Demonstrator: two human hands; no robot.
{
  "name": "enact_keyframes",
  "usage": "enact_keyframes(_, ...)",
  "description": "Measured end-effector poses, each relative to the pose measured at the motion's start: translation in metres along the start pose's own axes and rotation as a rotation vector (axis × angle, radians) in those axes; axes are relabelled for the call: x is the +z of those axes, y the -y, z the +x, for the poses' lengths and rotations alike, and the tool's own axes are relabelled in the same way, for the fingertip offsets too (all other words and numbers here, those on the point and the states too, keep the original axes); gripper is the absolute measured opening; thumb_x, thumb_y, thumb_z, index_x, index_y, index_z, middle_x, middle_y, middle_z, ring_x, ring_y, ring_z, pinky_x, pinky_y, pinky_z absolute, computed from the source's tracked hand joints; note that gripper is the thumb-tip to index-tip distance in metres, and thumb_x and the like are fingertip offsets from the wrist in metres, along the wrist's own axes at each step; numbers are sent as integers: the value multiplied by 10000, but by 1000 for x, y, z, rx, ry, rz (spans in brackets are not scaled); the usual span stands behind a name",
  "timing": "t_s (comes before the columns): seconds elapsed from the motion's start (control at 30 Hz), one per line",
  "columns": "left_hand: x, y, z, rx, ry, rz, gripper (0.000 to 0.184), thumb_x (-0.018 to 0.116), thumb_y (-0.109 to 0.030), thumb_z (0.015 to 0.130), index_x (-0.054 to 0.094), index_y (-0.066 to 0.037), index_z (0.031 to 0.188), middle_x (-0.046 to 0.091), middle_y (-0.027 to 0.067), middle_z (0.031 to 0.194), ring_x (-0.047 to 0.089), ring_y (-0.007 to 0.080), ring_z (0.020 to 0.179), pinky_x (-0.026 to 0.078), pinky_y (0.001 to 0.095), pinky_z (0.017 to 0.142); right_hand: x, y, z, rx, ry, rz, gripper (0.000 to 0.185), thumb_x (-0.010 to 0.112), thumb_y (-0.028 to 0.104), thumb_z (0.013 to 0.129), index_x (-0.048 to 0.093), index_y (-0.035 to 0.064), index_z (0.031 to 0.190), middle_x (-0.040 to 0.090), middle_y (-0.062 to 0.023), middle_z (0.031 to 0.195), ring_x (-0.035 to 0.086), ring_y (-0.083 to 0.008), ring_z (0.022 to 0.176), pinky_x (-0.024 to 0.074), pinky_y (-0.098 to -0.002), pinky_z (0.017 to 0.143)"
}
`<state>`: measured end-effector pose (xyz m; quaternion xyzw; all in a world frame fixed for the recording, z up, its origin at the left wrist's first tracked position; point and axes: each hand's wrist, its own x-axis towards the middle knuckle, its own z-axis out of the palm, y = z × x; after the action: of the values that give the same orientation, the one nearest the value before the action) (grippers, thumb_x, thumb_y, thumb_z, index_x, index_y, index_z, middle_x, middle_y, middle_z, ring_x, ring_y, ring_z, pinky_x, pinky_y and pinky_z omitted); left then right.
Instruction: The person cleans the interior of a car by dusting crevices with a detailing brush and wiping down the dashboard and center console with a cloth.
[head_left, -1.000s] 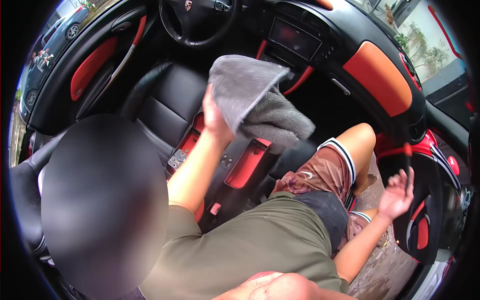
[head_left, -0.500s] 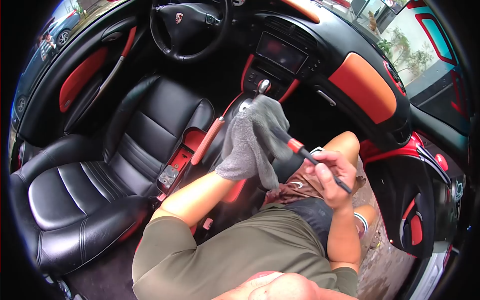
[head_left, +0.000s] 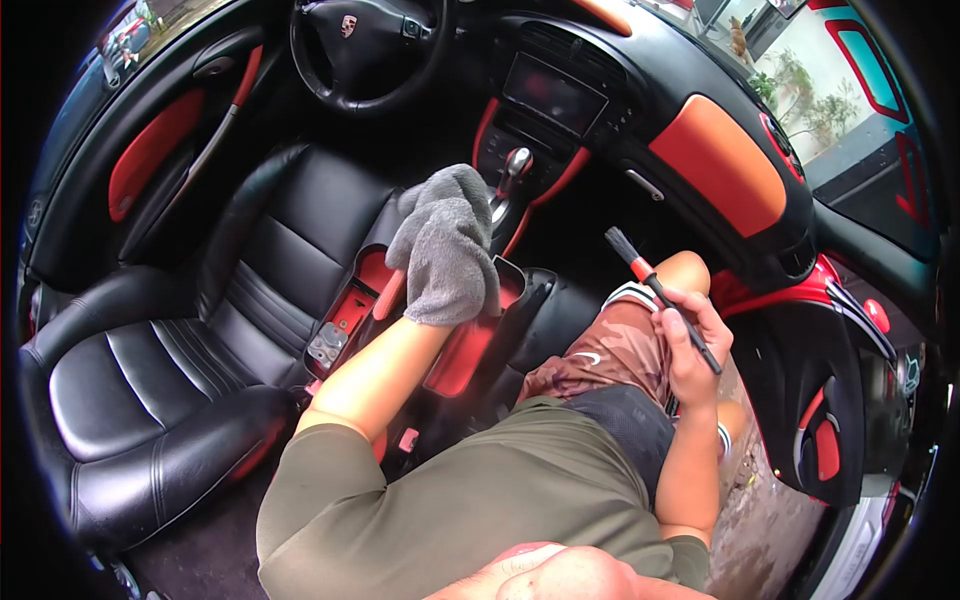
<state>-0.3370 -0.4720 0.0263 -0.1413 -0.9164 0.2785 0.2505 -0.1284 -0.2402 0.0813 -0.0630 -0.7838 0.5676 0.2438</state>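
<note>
A grey microfibre cloth [head_left: 445, 235] is draped over my left hand, hiding the fingers; only the wrist [head_left: 428, 330] shows below it. Covered this way, the hand is above the centre console, beside the red handbrake lever [head_left: 389, 298] and left of the silver gear lever [head_left: 516, 172]. Whether the cloth touches the lever I cannot tell. In my right hand [head_left: 692, 345], held above my thigh, is a detailing brush [head_left: 652, 282] with a black handle, a red collar and dark bristles pointing up and left.
Left of the console is a black leather seat [head_left: 130, 375], with the steering wheel [head_left: 370, 60] ahead of it. Open red console compartments [head_left: 462, 362] lie by my left forearm. A screen [head_left: 555, 92] sits in the dashboard, and the open car door [head_left: 800, 400] is at right.
My left hand and the cloth have moved left, off the gear lever area to the handbrake. The brush has come apart from the cloth, its bristles now in plain view.
</note>
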Motion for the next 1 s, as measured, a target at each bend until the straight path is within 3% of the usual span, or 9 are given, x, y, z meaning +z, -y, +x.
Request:
enact_keyframes(0.17, -12, -38, -38, -33, -14, -1314, 237, 740, -46, 799, 651, -53, 1019, 645, 102, 935, 672, 257, 867, 536, 357, 730, 4, -10, -4, -44, -47, -1, 161, 700, -33, 962, 673, -18, 1120, 673, -52, 1081, 670, -118, 974, 526, -253, 882)
enact_keyframes(0.3, -25, -81, -84, 327, 140, -1869, 238, 703, -64, 828, 648, -26, 1057, 659, 140, 949, 681, 290, 872, 541, 380, 757, -10, -9, -5, -37, -155, -43, 140, 681, -27, 978, 648, -22, 1114, 671, -67, 975, 675, -122, 860, 550, -256, 792)
enact_keyframes(0.43, -32, -93, -121, 760, 320, -1838, 252, 667, -83, 858, 644, 0, 1095, 672, 178, 964, 691, 323, 877, 547, 403, 783, -21, -14, -2, -71, -224, 14, 147, 655, 52, 1021, 647, -24, 1147, 673, -88, 852, 646, -149, 742, 534, -283, 721)
enact_keyframes(0.57, -34, -90, -131, 931, 524, -1602, 278, 630, -102, 887, 641, 27, 1133, 686, 216, 978, 701, 355, 882, 553, 425, 810, -17, -11, -1, -27, -204, 22, 166, 640, 79, 1038, 628, -38, 1154, 679, -83, 851, 649, -145, 755, 546, -277, 743)
enact_keyframes(0.6, -32, -94, -132, 944, 555, -1564, 285, 620, -107, 894, 640, 33, 1142, 689, 226, 982, 703, 364, 883, 554, 431, 817, -16, -13, -1, -25, -182, 26, 174, 625, 96, 1051, 628, -37, 1163, 689, -86, 846, 656, -148, 762, 544, -275, 746)
enact_keyframes(0.67, 6, -137, -150, 947, 34, -1763, 270, 614, -109, 908, 628, 52, 1125, 684, 256, 987, 701, 395, 832, 561, 455, 750, -9, -14, 1, -7, -160, 38, 178, 623, 99, 1053, 628, -37, 1167, 691, -88, 849, 659, -148, 764, 544, -274, 748)
enact_keyframes(0.77, 13, -131, -147, 961, -49, -1956, 390, 576, -125, 933, 597, 92, 1256, 667, 276, 1012, 693, 349, 662, 555, 426, 590, 2, -14, 6, -18, -76, 4, 194, 595, 125, 1071, 628, -36, 1174, 706, -101, 882, 669, -148, 784, 547, -276, 763)
enact_keyframes(0.87, 4, -105, -130, 1102, 327, -1736, 450, 546, -150, 987, 551, 88, 1369, 645, 255, 1069, 713, 295, 677, 575, 394, 591, 15, -8, 14, -28, 24, -73, 237, 557, 154, 1093, 623, -45, 1203, 723, -118, 942, 688, -154, 853, 550, -280, 793)
enact_keyframes(1.0, -17, 1, -143, 765, 342, -1443, 384, 557, -156, 960, 599, 19, 1300, 649, 190, 1036, 740, 308, 782, 587, 452, 575, 38, -3, 28, -50, 175, -75, 224, 551, 125, 1085, 619, -51, 1205, 718, -136, 970, 692, -162, 871, 562, -289, 811)
